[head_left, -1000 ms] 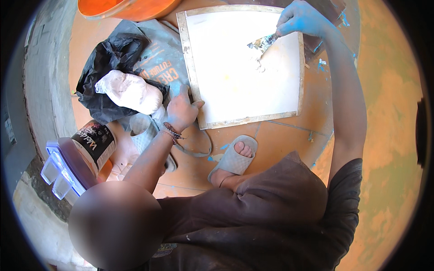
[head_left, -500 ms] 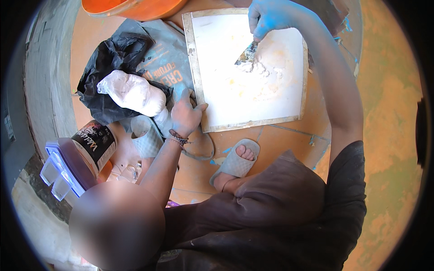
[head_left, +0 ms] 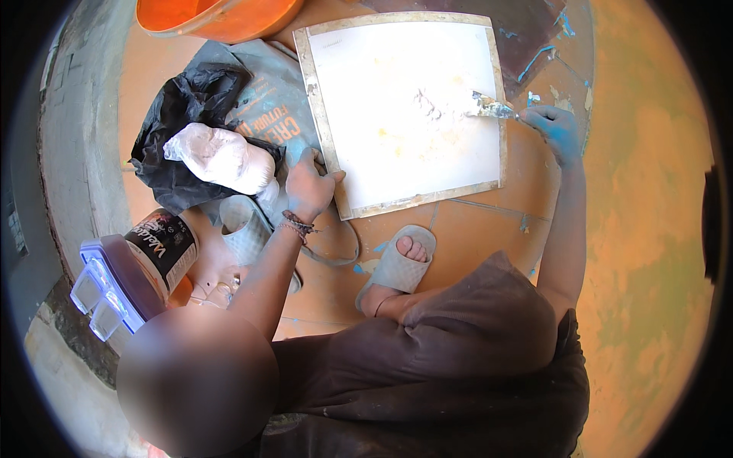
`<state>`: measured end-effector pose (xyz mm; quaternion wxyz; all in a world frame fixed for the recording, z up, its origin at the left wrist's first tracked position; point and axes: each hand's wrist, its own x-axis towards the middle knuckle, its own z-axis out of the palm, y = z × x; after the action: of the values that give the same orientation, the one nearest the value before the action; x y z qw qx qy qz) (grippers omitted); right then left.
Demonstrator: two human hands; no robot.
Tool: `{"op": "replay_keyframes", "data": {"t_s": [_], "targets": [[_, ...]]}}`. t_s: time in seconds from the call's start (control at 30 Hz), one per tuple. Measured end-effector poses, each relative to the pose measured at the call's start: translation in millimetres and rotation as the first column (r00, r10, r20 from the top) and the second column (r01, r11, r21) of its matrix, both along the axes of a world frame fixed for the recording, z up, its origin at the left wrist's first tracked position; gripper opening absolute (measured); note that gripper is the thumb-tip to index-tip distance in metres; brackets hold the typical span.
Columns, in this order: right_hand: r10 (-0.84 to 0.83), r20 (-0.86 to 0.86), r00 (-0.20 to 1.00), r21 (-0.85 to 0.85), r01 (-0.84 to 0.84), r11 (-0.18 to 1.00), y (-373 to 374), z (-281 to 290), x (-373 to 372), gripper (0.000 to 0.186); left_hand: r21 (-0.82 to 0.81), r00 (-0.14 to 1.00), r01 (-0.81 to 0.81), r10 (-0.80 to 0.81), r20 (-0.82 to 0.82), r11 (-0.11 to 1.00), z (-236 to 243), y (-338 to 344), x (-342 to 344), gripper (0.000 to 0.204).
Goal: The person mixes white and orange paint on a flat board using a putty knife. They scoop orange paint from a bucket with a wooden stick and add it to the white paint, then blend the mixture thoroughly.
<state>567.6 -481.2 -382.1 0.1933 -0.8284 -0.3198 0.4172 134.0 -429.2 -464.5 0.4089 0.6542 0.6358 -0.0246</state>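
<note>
A white board with a stained border [head_left: 382,160] lies on the tiled floor, a rough patch of white paste [head_left: 431,105] on its upper middle. My left hand [head_left: 309,187] grips the board’s lower left edge, fingers curled. At the right edge, my right hand [head_left: 553,133] is closed on the handle of a smeared metal scraper [head_left: 492,107], its blade pointing left over the board. Beside my left hand a knotted plastic bag of pale powder [head_left: 221,160] rests on a crumpled black bag [head_left: 160,179] and a grey printed bag [head_left: 267,84].
An orange basin [head_left: 214,23] stands at the top left. A black-labelled tub [head_left: 160,244] and a lidded purple box [head_left: 114,282] are at lower left, near a loose grey slipper [head_left: 240,237]. My slippered foot [head_left: 393,271] is below the board. A dark sheet [head_left: 534,38] lies behind it.
My right hand and scraper have swung from the board’s upper middle down to its right edge, the blade now nearly horizontal. The board has shifted slightly left since half a second ago.
</note>
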Motion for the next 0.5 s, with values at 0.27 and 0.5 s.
{"op": "replay_keyframes", "data": {"t_s": [0.27,0.5], "targets": [[0.194,-0.105,0.975,0.217,-0.168,0.962,16.7,-21.2,-23.0,0.024,0.046,0.993,0.060,-0.055,-0.101,0.997,3.9,3.8,9.0,0.054],[0.223,-0.037,0.974,0.115,-0.218,0.969,48.7,-23.4,20.9,0.026,0.069,0.993,0.071,-0.064,-0.096,0.995,4.4,-0.8,11.4,0.056]]}}
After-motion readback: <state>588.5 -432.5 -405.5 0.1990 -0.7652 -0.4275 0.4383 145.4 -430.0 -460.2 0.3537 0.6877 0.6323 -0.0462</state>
